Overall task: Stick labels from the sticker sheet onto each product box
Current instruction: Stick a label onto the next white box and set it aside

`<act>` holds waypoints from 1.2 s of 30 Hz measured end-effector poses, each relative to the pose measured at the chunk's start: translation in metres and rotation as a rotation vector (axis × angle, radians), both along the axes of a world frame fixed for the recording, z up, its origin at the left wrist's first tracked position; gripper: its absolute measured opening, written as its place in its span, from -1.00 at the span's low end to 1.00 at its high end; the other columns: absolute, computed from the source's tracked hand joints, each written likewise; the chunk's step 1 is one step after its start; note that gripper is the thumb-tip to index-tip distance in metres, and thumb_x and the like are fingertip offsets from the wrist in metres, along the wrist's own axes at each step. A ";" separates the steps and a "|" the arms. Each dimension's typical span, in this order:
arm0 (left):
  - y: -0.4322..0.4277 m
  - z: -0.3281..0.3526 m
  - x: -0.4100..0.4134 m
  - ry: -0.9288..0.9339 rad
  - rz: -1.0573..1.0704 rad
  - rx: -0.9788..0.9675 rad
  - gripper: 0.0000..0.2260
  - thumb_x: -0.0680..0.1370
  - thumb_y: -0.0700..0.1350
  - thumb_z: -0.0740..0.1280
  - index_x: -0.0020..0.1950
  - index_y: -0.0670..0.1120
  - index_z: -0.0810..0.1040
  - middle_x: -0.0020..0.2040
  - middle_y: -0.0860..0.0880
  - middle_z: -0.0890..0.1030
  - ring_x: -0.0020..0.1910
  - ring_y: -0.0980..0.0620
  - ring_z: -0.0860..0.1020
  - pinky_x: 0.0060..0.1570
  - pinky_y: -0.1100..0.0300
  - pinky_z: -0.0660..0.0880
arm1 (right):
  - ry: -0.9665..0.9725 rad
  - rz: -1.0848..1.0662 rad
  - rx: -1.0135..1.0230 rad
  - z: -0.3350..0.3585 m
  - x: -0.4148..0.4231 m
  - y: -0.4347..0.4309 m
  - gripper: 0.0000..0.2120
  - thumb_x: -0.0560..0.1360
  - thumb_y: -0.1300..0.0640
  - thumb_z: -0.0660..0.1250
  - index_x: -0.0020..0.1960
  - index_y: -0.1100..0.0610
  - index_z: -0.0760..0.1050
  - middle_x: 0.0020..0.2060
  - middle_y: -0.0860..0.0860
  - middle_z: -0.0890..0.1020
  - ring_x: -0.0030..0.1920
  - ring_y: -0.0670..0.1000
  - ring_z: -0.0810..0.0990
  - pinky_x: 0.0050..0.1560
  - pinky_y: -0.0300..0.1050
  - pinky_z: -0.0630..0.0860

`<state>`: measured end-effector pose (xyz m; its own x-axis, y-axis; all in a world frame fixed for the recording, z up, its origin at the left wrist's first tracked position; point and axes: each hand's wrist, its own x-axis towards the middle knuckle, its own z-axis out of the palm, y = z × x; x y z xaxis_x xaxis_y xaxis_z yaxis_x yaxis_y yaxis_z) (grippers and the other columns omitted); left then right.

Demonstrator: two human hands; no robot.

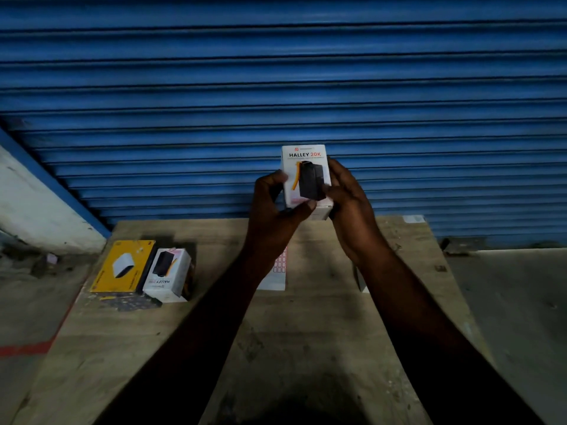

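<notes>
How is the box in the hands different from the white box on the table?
The held box is up in the air, gripped by the left hand and right hand; the table box lies on the table, unheld. The held box's print reads upright; the table box's print is upside down. Both are white and show a black gadget.

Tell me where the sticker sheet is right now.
In the head view the sticker sheet lies on the wooden table mid-frame, partly hidden by the left forearm, right of the lying white box.
</notes>
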<state>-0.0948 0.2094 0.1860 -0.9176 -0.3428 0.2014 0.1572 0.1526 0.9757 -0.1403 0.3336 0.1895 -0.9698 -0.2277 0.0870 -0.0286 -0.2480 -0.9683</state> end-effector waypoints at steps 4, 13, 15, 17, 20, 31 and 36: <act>-0.006 -0.001 -0.002 0.061 -0.049 -0.170 -0.47 0.44 -0.16 0.48 0.35 -0.09 0.35 0.31 -0.06 0.45 0.28 0.08 0.47 0.17 0.25 0.51 | -0.016 0.033 0.023 0.003 -0.002 0.007 -0.65 0.64 0.20 0.11 0.39 0.03 0.42 0.23 0.03 0.61 0.20 0.08 0.60 0.18 0.10 0.55; -0.007 0.000 -0.005 0.138 -0.098 -0.377 -0.43 0.50 -0.26 0.42 0.46 -0.17 0.28 0.36 -0.10 0.45 0.22 0.28 0.45 0.02 0.58 0.39 | -0.034 0.063 0.028 0.006 -0.009 0.010 -0.65 0.61 0.17 0.21 0.39 0.12 0.43 0.21 0.12 0.61 0.19 0.13 0.61 0.13 0.07 0.57; -0.008 -0.001 -0.006 0.118 -0.133 -0.344 -0.40 0.48 -0.30 0.41 0.47 -0.17 0.25 0.38 -0.12 0.42 0.21 0.33 0.45 0.02 0.55 0.42 | -0.006 0.062 0.091 0.008 -0.009 0.012 -0.65 0.58 0.19 0.27 0.36 0.07 0.45 0.18 0.05 0.63 0.15 0.06 0.63 0.08 0.02 0.59; -0.009 -0.001 -0.007 0.098 -0.172 -0.249 -0.38 0.47 -0.32 0.42 0.47 -0.17 0.25 0.39 -0.09 0.40 0.21 0.38 0.45 0.03 0.47 0.47 | 0.020 0.066 0.137 0.009 -0.010 0.014 -0.63 0.56 0.21 0.30 0.36 0.05 0.44 0.17 0.02 0.63 0.14 0.03 0.63 0.03 -0.03 0.58; -0.011 0.001 -0.006 0.065 -0.194 -0.023 -0.47 0.48 -0.28 0.41 0.41 -0.07 0.35 0.35 -0.04 0.46 0.29 0.11 0.48 0.07 0.26 0.54 | 0.004 0.128 0.073 0.008 -0.014 0.021 -0.60 0.54 0.28 0.28 0.36 0.10 0.44 0.20 0.07 0.62 0.17 0.12 0.61 0.07 0.07 0.57; -0.012 -0.003 -0.005 -0.045 -0.093 0.194 -0.62 0.51 -0.19 0.40 0.33 -0.12 0.50 0.21 -0.07 0.61 0.18 -0.01 0.59 0.15 -0.09 0.55 | 0.004 0.005 0.236 0.008 -0.004 0.011 -0.69 0.62 0.26 0.13 0.27 0.05 0.49 0.05 0.00 0.66 0.04 0.01 0.66 -0.08 -0.09 0.60; -0.009 0.000 -0.001 0.004 -0.081 0.073 -0.70 0.54 -0.20 0.36 0.28 -0.14 0.51 0.19 -0.05 0.61 0.15 0.04 0.60 0.10 0.03 0.58 | 0.064 0.083 0.280 0.011 0.003 0.008 -0.58 0.54 -0.20 0.21 0.32 -0.02 0.46 0.11 -0.04 0.65 0.07 -0.09 0.65 0.05 -0.11 0.62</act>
